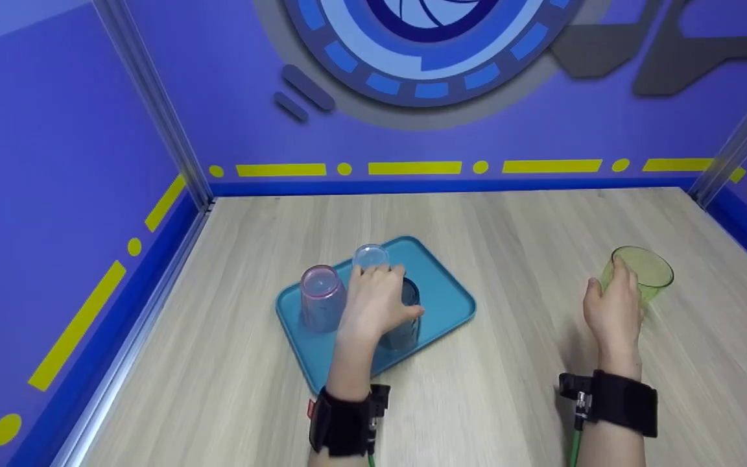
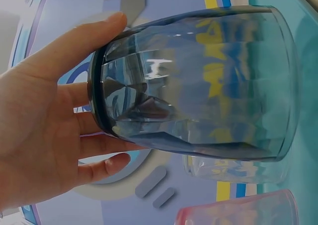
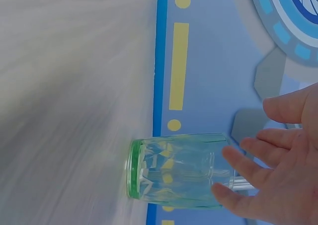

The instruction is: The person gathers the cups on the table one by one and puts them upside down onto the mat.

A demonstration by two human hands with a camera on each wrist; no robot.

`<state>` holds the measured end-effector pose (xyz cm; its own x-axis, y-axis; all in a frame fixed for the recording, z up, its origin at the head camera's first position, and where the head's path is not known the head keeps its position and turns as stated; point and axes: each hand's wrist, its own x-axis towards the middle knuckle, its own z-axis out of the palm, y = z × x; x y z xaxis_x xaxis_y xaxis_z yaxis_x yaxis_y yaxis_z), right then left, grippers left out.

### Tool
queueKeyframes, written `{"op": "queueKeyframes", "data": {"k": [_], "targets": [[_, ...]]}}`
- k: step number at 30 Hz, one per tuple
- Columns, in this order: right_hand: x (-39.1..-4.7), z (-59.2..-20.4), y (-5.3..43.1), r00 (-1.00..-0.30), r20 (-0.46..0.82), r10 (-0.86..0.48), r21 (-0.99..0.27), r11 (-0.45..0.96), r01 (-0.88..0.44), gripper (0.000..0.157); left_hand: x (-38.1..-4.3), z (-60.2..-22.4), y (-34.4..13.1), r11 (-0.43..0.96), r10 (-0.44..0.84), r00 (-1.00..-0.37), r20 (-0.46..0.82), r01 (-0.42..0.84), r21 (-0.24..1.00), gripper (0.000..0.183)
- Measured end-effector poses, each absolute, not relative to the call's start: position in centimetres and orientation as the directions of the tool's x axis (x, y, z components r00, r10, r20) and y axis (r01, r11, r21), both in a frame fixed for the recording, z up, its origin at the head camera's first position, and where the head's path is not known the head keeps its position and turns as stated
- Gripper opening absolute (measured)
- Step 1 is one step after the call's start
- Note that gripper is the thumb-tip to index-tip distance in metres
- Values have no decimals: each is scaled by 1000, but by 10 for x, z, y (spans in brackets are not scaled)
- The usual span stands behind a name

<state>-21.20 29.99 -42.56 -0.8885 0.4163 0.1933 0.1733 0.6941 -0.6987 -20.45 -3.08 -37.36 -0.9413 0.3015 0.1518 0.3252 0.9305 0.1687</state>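
My left hand is around the base end of a dark blue glass, which stands upside down on a teal tray. Its thumb lies by one side of the glass and its spread fingers extend past the other; firm contact is not clear. Beside it on the tray are an upturned pink glass and a clear glass, partly hidden by the hand. On the right, my right hand is beside an upright green glass, fingers loosely extended near its rim; whether they touch is unclear.
The wooden table carries the tray left of its middle, set at an angle. Blue printed panels wall the table at the back and sides. Each wrist wears a black strap with a camera and green cable.
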Motion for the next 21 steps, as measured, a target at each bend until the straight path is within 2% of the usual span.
{"op": "queueKeyframes", "data": {"k": [21], "targets": [[-211,-426,304,-876,170,451,-684,694,224,58,-204,-374,-38,935,269,-949,161,298,190,67]]}}
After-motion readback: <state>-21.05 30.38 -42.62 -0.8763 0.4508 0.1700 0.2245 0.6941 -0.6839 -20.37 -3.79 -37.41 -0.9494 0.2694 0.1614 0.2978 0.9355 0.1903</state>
